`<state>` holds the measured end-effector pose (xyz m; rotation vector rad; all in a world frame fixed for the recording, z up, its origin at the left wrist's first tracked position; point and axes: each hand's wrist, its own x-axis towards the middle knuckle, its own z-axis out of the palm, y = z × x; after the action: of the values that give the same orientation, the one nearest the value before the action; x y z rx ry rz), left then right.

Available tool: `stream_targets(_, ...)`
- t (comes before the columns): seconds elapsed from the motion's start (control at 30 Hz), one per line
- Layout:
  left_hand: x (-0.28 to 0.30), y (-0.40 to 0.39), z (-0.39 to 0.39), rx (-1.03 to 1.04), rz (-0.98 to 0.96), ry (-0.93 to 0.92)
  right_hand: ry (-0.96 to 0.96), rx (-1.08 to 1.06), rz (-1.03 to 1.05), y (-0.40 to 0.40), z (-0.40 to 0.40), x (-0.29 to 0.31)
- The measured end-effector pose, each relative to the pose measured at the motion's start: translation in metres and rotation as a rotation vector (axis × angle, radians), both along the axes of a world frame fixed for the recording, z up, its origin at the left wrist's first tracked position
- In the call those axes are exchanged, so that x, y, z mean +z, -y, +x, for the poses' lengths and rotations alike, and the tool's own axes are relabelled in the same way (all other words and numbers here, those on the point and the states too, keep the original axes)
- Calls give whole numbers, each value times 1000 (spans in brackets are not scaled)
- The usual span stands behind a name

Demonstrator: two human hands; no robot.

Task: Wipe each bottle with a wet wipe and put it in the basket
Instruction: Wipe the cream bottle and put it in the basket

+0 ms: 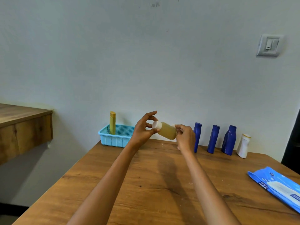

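Both bare forearms reach forward over the wooden surface [146, 184], meeting above its far part, just right of the light blue basket [113, 138]. Between them a small bottle of yellowish liquid [167, 130] lies tilted on its side in the air, its white cap [156, 124] pointing left towards the basket. The left hand [143, 130] pinches the bottle's neck just below the cap with thumb and a finger, its other fingers spread upward. The right hand [185, 137] grips the bottle's base end, fingers curled round it. A tall yellow bottle [112, 122] stands upright inside the basket. Right of the basket, beyond the hands, three blue bottles [213, 138] and one white bottle [243, 146] stand in a row along the wall. A blue wet wipe pack [279, 185] lies far right of the basket.
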<state>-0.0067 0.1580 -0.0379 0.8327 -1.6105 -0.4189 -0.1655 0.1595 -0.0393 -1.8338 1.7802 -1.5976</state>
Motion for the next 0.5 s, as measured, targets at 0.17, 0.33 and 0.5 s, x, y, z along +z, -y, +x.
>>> stream_targets(0.17, 1, 2, -2, 55, -9, -52, 72, 45, -38, -6, 16, 12)
stream_targets(0.33, 5, 4, -2, 108, 36, -238, -62, 144, -113, -19, 39, 20)
stream_targets(0.5, 11, -2, -2, 81, 124, -381, -134, 98, -196, -11, 28, 12)
